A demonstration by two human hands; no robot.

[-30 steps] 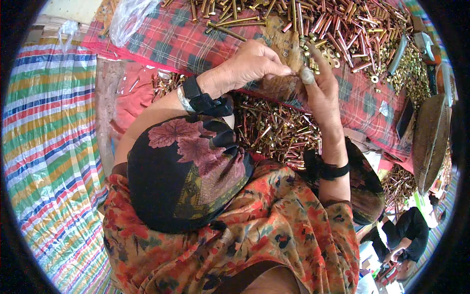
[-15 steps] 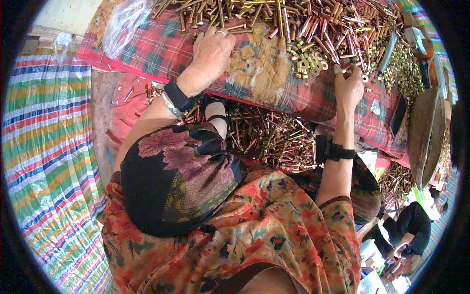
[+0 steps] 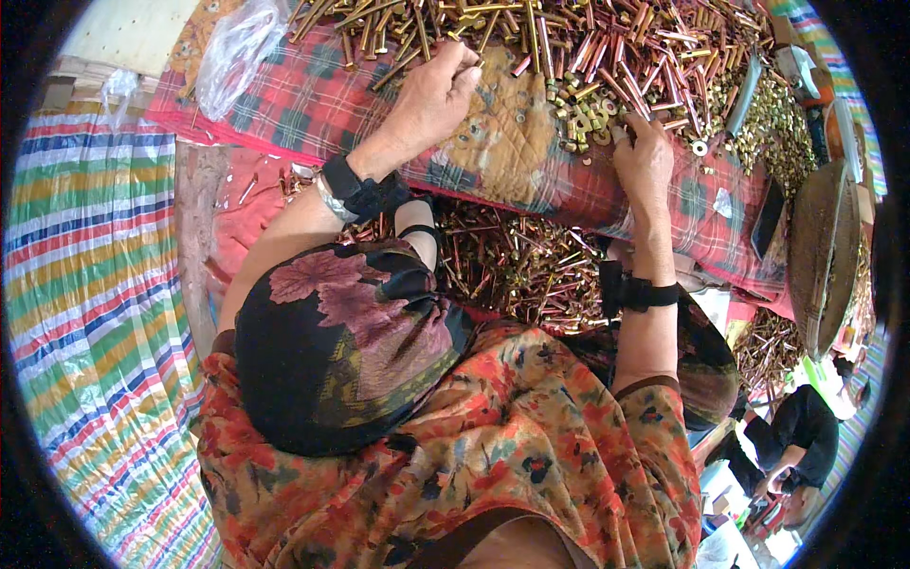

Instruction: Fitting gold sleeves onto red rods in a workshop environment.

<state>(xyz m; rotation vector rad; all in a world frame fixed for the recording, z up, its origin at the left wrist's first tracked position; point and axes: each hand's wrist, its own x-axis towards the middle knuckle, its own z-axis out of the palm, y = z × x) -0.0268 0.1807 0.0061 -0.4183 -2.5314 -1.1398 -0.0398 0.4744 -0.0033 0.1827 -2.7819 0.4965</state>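
Note:
Across the far side of the padded, plaid-covered work surface (image 3: 569, 194) lies a heap of long brass-coloured and coppery bolts (image 3: 654, 52). My left hand (image 3: 431, 102) is at the near edge of that heap, its fingers curled together; whatever they grip is hidden. Further right, my right hand (image 3: 646, 166) has its bent fingers down beside a small cluster of washers (image 3: 597, 116) and among bolt ends. A pale wrap circles one of its digits. What sits between those fingertips I cannot make out. A loose washer (image 3: 700, 148) lies just right of this hand.
Small yellowish nuts (image 3: 773, 123) spread at the right, beside a light-blue strip (image 3: 746, 95). A clear plastic bag (image 3: 242, 57) lies far left. Below the surface's near edge are many more bolts (image 3: 517, 266). A woven tray (image 3: 820, 256) leans at right; another person (image 3: 796, 436) sits beyond.
My left hand has shifted right and slightly away from me, its fingers now curled in. My right hand has moved left and a little nearer, towards the washers.

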